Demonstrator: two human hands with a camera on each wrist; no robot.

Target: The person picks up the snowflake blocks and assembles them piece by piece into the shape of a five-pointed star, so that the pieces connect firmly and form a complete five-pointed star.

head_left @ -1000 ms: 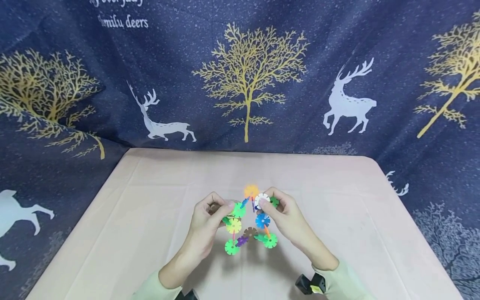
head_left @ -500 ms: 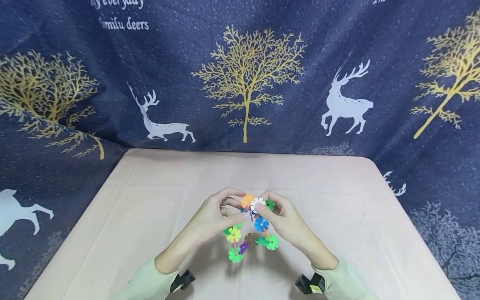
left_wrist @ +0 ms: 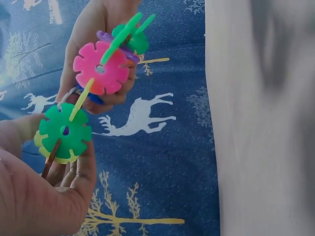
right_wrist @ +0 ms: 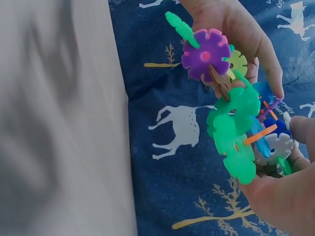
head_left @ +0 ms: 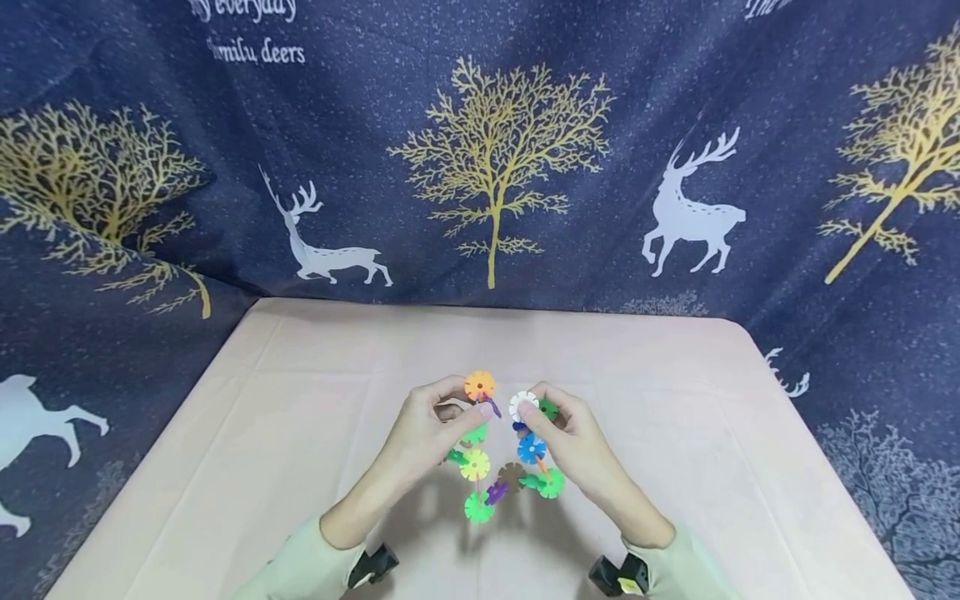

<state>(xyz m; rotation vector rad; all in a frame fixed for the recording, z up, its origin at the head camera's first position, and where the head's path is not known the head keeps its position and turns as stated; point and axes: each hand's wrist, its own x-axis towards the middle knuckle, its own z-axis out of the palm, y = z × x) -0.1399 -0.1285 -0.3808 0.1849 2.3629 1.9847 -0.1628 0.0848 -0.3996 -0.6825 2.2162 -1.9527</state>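
Both hands hold up a chain of colourful notched snowflake discs above the table. In the head view my left hand (head_left: 427, 433) pinches the chain's upper left end, by the orange disc (head_left: 480, 382) and a purple disc seen edge-on. My right hand (head_left: 573, 437) pinches the white disc (head_left: 518, 401) at the upper right, with a dark green disc (head_left: 550, 408) behind it. A small gap separates the two ends. Below hang a blue disc (head_left: 532, 448), a yellow disc (head_left: 475, 464) and a brown disc (head_left: 512, 475). A pink disc (left_wrist: 91, 61) shows in the left wrist view.
A pale cloth covers the table (head_left: 315, 417), where shadows of the hands and chain fall. Behind it hangs a dark blue curtain (head_left: 442, 167) with printed trees and deer. Black wrist devices (head_left: 618, 575) sit at both sleeves.
My left hand shifted its grip from the green disc up to the orange one. The orange disc came close to the white disc, then moved left, away from it. My right hand kept its grip.
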